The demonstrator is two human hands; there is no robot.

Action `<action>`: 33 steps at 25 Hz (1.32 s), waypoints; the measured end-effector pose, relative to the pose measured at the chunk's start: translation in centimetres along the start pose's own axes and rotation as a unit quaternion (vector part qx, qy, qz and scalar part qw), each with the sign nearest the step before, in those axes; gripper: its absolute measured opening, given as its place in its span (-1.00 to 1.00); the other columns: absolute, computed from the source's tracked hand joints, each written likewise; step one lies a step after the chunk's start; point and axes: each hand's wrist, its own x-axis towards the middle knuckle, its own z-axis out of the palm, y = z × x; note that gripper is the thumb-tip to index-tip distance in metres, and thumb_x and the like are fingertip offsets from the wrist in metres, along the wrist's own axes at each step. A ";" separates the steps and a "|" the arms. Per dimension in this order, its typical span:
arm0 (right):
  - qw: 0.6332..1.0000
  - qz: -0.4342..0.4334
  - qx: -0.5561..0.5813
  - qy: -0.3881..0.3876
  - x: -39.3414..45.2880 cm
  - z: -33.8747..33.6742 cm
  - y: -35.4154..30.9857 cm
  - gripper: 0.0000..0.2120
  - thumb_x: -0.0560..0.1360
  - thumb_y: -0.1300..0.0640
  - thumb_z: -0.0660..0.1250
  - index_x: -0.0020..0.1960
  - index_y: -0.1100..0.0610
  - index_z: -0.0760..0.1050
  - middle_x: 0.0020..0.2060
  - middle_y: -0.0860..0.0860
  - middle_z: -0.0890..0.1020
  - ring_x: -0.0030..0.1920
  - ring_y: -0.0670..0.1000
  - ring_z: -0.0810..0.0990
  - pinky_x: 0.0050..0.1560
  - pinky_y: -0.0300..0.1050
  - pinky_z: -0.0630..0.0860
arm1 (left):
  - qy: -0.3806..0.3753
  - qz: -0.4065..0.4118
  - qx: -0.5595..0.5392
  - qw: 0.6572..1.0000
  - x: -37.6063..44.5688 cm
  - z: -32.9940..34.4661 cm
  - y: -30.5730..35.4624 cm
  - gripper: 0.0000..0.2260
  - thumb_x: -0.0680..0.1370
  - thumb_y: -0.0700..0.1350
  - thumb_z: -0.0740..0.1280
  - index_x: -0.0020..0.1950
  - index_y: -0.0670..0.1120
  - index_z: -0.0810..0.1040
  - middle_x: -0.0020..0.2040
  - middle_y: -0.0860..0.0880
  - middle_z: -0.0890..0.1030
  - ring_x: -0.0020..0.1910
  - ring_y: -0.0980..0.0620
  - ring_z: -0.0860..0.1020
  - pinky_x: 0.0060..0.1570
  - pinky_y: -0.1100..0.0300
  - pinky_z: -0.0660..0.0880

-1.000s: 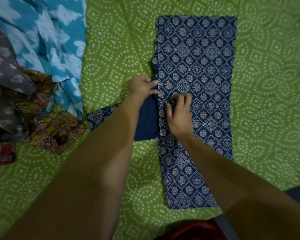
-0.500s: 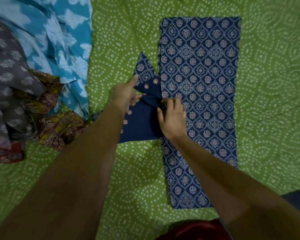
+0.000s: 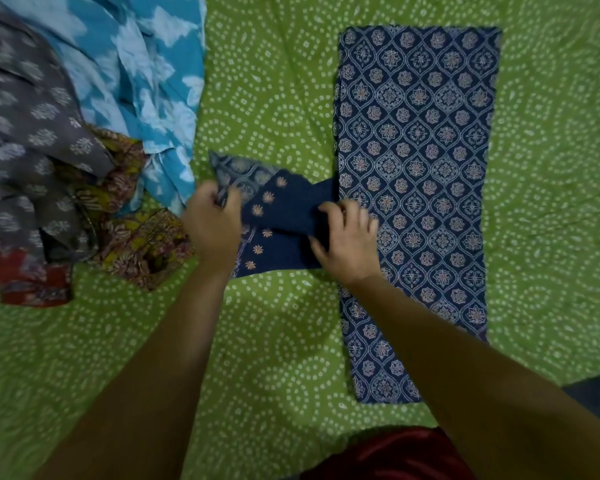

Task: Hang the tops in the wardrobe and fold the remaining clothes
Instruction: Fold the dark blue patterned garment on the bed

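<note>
A navy printed top [image 3: 416, 174] lies flat and folded lengthwise on the green bedspread [image 3: 278, 341]. Its sleeve [image 3: 284, 216] sticks out to the left, showing a plain navy inside with small orange flowers. My left hand [image 3: 213, 226] pinches the sleeve's outer end between thumb and fingers. My right hand [image 3: 345, 237] has its curled fingers on the sleeve where it meets the body of the top.
A heap of other clothes lies at the left: a light blue and white garment [image 3: 136, 71], a grey printed one [image 3: 25, 133], an olive floral one [image 3: 132, 244] and a red piece [image 3: 32, 282]. Dark red fabric [image 3: 388, 455] shows at the bottom edge.
My left hand has pulled the sleeve out to the left, from folded against the top to stretched sideways. My right hand stayed at the sleeve's base.
</note>
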 end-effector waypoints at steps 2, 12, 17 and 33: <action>0.998 -0.042 -0.030 -0.042 -0.3 0.3 -0.8 -0.42 0.31 0.05 0.49 0.26 0.12 0.38 0.10 0.14 0.46 0.04 0.16 0.47 0.01 0.09 0.40 | -0.009 -0.049 0.001 0.999 -2.5 -1.5 -3.1 -0.64 0.53 -0.08 0.34 -0.35 -0.12 0.25 -0.47 0.05 0.26 -0.47 0.10 0.23 -0.42 0.20 0.13; 0.956 -0.154 -0.065 -0.240 -2.2 1.8 -2.6 -0.55 0.49 0.18 0.20 0.36 0.15 0.25 0.19 0.11 0.38 0.13 0.13 0.44 -0.04 0.03 0.47 | -0.060 -0.177 -0.016 0.982 -4.9 0.1 -8.8 -0.72 0.49 -0.21 0.39 0.15 -0.16 0.42 -0.02 -0.09 0.55 -0.08 -0.09 0.56 -0.12 0.17 0.47; 0.992 -0.110 0.019 -0.059 -1.6 1.4 -1.6 -0.74 0.55 0.09 0.17 0.16 0.20 0.43 0.00 0.12 0.49 -0.09 0.09 0.49 -0.15 -0.02 0.49 | -0.080 -0.249 0.055 0.964 -3.8 0.7 -8.1 -0.58 0.47 0.14 0.37 0.11 -0.17 0.51 0.11 -0.17 0.58 0.09 -0.16 0.53 0.01 0.11 0.40; 0.586 0.296 0.754 -0.028 -3.4 -7.9 8.5 -0.48 0.63 -0.19 -0.01 -0.06 0.09 0.62 -0.11 0.08 0.64 -0.08 0.05 0.61 -0.07 -0.09 0.54 | -0.335 0.172 -0.070 0.924 -13.7 6.4 12.1 -0.62 0.48 -0.02 0.41 0.27 0.01 0.45 0.17 0.02 0.49 0.08 0.04 0.52 0.03 0.11 0.55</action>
